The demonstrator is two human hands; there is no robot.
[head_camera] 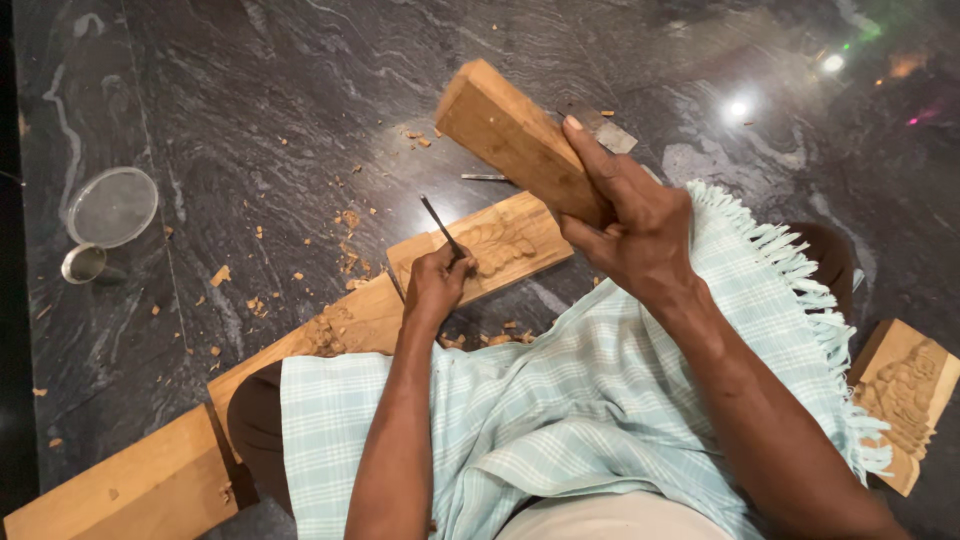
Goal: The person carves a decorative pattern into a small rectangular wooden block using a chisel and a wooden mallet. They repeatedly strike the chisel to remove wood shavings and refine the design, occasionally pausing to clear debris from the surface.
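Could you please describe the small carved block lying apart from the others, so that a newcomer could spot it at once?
Start at the pale checked cloth over the person's lap and follow its fringed edge toward the right arm. Just beyond it, on the dark stone floor, lies the small carved block. Unlike the long plank under the left hand, it is short and touched by neither hand.

Pale tan plank (360, 320) and block (510, 140), light orange-brown chips (345, 225) on dark grey marbled floor (250, 120) (white veins); cloth (570, 400) pale blue-green checked, white fringe; silver cup (84, 262).
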